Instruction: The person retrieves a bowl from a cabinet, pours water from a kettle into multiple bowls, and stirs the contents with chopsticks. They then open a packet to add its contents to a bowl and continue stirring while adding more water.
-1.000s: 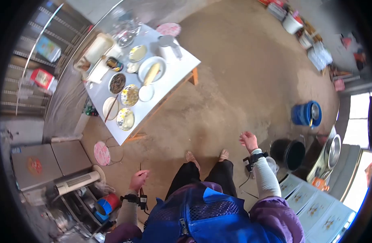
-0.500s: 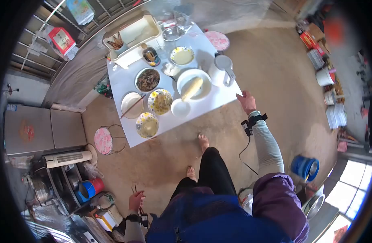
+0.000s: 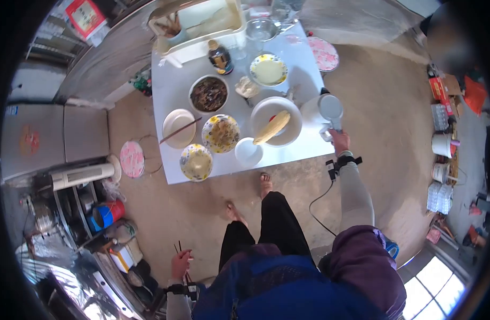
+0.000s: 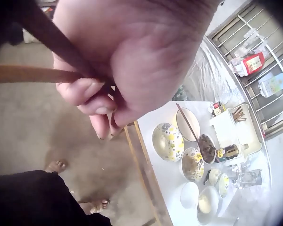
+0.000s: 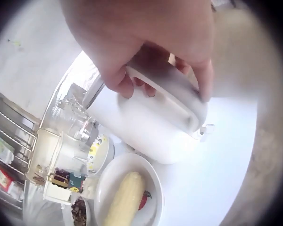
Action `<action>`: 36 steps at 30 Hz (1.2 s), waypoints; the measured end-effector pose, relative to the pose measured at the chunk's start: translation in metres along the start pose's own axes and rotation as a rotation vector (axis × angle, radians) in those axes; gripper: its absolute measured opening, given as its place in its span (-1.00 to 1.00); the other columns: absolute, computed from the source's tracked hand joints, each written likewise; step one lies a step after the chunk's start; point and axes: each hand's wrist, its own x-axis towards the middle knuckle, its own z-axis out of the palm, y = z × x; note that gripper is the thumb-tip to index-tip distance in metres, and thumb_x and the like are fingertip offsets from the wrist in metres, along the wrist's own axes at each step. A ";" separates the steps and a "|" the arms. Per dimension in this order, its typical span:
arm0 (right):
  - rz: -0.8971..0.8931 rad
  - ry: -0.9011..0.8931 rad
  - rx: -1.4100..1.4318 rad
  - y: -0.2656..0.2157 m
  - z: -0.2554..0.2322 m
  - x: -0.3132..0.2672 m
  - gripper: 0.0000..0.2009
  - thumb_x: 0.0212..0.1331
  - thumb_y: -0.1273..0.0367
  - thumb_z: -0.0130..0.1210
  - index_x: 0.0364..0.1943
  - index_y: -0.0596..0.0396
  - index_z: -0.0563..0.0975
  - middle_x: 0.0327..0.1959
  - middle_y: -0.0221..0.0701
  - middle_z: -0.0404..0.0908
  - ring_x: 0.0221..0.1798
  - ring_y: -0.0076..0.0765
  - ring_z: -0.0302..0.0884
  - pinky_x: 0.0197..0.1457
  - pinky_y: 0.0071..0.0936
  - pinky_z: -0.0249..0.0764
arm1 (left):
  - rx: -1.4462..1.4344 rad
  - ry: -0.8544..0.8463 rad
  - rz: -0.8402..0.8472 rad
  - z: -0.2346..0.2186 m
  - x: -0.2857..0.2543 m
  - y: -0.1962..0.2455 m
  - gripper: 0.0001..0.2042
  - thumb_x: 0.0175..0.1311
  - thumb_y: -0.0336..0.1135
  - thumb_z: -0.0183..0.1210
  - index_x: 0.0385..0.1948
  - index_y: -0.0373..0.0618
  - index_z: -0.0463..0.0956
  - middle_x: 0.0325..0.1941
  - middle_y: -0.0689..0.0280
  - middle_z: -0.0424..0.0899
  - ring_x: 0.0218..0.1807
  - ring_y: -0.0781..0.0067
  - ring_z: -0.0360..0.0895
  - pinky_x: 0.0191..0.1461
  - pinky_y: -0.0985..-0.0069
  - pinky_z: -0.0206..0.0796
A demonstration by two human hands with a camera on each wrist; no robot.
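In the head view my right hand is at the handle of a white kettle with a grey lid, at the table's right end. The right wrist view has the thumb and fingers of this hand curled round the grey-and-white handle. Low on the left, away from the table, my left hand holds a pair of chopsticks. Up close, the left wrist view shows that hand with its fingers curled round the brown chopsticks.
On the table stand a large bowl with a pale yellow oblong food, a small white bowl, a dark dish, patterned bowls, a bottle and a cream bin. Stools stand at both sides.
The person has stepped up to the table. My right hand has moved from beside the body to the kettle and taken its handle. The left hand still holds the chopsticks.
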 end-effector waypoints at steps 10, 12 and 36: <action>-0.101 -0.065 -0.376 -0.081 -0.055 -0.108 -0.84 -0.04 0.38 0.23 -0.40 0.12 0.53 -0.52 -0.57 0.48 -0.46 -0.65 0.31 -0.40 -0.56 0.29 | -0.018 -0.050 0.022 -0.028 0.023 -0.037 -0.73 0.30 -0.20 0.05 -0.07 -0.08 0.56 -0.43 0.37 0.60 -0.65 0.73 0.30 -0.62 0.72 0.16; -0.102 -0.125 -0.329 -0.083 -0.063 -0.133 -0.86 -0.04 0.41 0.22 -0.39 0.12 0.53 -0.51 -0.58 0.48 -0.45 -0.65 0.33 -0.40 -0.57 0.30 | -0.016 -0.050 0.030 -0.037 0.035 -0.041 -0.75 0.29 -0.22 0.07 -0.11 -0.07 0.59 -0.45 0.38 0.62 -0.66 0.75 0.30 -0.63 0.71 0.14; -0.279 -0.643 -0.691 -0.073 0.218 -0.354 -0.65 -0.16 0.22 0.21 -0.40 0.29 0.56 -0.62 -0.25 0.56 -0.50 -0.40 0.53 -0.38 -0.35 0.44 | -0.284 0.039 -0.061 -0.201 0.109 -0.194 -0.75 0.26 -0.23 0.06 -0.10 -0.09 0.56 -0.43 0.27 0.59 -0.69 0.71 0.23 -0.71 0.69 0.08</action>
